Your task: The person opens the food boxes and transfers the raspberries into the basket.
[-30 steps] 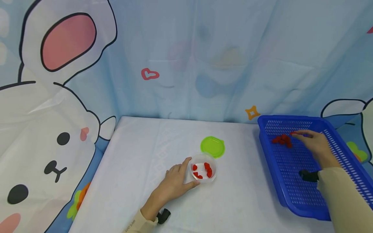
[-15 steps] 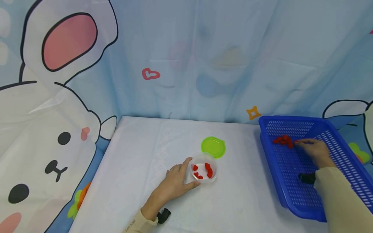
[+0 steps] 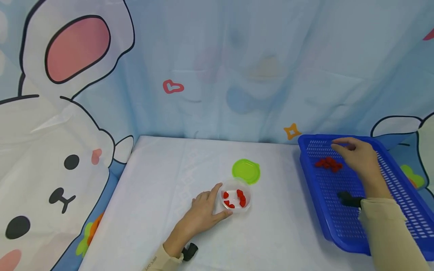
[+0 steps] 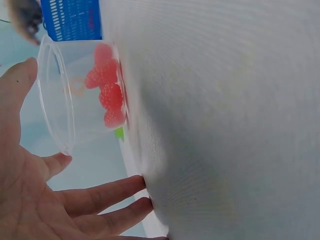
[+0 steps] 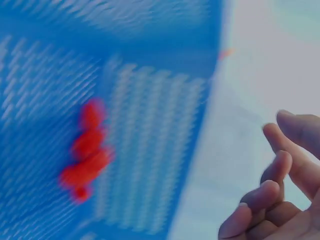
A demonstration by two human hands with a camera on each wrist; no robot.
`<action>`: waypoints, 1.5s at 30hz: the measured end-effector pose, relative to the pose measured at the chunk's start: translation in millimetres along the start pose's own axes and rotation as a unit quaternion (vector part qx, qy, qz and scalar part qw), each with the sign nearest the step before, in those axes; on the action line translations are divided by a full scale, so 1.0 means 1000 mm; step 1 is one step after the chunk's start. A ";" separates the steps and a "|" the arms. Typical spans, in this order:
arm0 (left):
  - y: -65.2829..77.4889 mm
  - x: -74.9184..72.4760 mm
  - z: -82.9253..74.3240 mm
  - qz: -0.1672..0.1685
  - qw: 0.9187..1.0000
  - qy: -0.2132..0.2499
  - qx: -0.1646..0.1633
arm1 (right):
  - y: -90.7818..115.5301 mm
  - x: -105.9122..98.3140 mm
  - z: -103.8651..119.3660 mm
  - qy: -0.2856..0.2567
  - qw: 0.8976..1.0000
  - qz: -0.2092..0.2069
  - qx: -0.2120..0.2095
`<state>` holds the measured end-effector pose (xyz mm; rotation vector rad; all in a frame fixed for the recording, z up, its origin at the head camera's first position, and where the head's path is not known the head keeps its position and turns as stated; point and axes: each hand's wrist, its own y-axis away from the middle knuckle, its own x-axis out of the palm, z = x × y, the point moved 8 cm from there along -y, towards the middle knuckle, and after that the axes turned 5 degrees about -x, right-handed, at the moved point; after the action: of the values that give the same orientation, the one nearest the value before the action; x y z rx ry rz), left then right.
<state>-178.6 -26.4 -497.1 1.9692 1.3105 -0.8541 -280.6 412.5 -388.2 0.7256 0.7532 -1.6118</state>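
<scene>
A clear plastic cup point(image 3: 236, 206) stands on the white table with several red raspberries point(image 4: 111, 95) at its bottom. My left hand point(image 3: 201, 213) holds the cup at its rim, thumb and index finger at either side. Its other fingers reach down to the cloth in the left wrist view. More raspberries point(image 3: 329, 164) lie in a small heap in the blue basket point(image 3: 349, 233). Above the far part of the basket, my right hand point(image 3: 361, 158) is raised with its fingers loosely bent. Nothing shows between its thumb and fingertips point(image 5: 270, 131).
A green lid point(image 3: 246, 171) lies flat just behind the cup. The high-walled basket fills the right side of the table. A blue printed curtain point(image 3: 210, 113) hangs along the table's back edge.
My right hand had a raspberry at its fingertips, lowered beside the heap and let go of it. It has since risen toward the back of the basket. My left hand has stayed at the cup.
</scene>
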 end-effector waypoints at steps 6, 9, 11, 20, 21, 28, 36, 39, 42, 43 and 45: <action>0.000 0.000 0.000 -0.005 1.000 0.003 -0.002 | 0.023 0.015 0.078 -0.030 0.996 0.016 -0.084; 0.000 0.000 0.000 -0.007 1.000 0.004 -0.003 | 0.035 0.029 0.103 -0.059 0.991 0.026 -0.121; 0.000 0.000 0.000 -0.007 1.000 0.004 -0.002 | 0.042 0.040 0.114 -0.081 0.987 0.041 -0.133; 0.001 -0.001 -0.001 -0.010 1.000 0.000 -0.001 | 0.061 0.084 0.148 -0.145 0.969 0.083 -0.179; 0.001 -0.001 0.000 -0.010 1.000 -0.001 -0.001 | 0.063 0.090 0.151 -0.151 0.967 0.087 -0.184; 0.000 0.001 0.002 -0.005 1.000 0.000 -0.007 | 0.073 0.136 0.168 -0.163 0.953 0.145 -0.211; 0.000 0.001 0.002 -0.005 1.000 -0.001 -0.007 | 0.071 0.190 0.161 -0.138 0.930 0.256 -0.226; 0.000 0.001 0.002 -0.004 1.000 -0.006 -0.005 | 0.071 0.207 0.158 -0.145 0.911 0.302 -0.241; 0.000 0.001 0.001 -0.002 1.000 -0.008 -0.004 | 0.073 0.218 0.160 -0.154 0.890 0.338 -0.264; 0.000 0.000 0.001 -0.002 1.000 -0.008 -0.003 | 0.073 0.221 0.161 -0.156 0.884 0.346 -0.273; 0.000 0.000 0.001 -0.002 1.000 -0.007 -0.002 | 0.074 0.224 0.164 -0.152 0.876 0.358 -0.286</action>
<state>-178.3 -27.2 -497.6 1.9544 1.3072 -0.8659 -251.0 140.2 -473.7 0.2447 0.5820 -0.7327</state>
